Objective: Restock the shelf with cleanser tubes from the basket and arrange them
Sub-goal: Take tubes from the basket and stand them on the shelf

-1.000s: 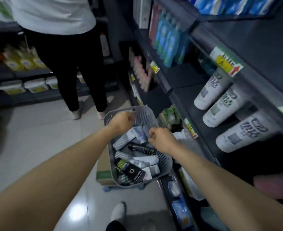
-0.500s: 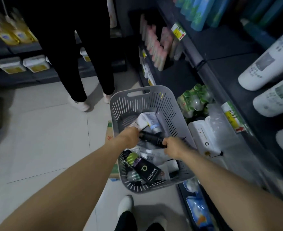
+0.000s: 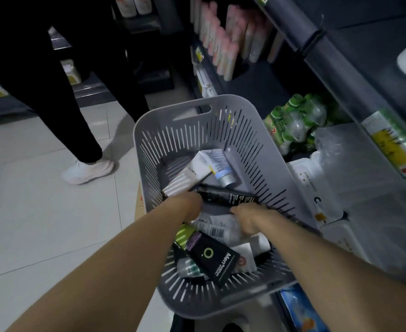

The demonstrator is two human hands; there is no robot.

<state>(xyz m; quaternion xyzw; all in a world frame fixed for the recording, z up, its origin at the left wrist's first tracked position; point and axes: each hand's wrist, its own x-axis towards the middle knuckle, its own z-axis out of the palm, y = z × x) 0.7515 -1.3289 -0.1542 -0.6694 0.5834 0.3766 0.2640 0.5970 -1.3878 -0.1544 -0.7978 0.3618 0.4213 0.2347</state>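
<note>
left hand (image 3: 189,204), right hand (image 3: 247,220), both deeper in basket (image 3: 230,99)

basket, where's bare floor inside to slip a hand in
Bare floor: the basket's far left, between slotted wall and white tube; also right of the silver-capped tube, beyond the black tube. Near half, around left hand and right hand, is piled.

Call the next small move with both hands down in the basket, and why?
Probably close on the black tube and lift it clear of the basket. It lies on top of the pile, spanning the gap between the left hand and right hand, one at each end; whether either grips it is hidden.
</note>
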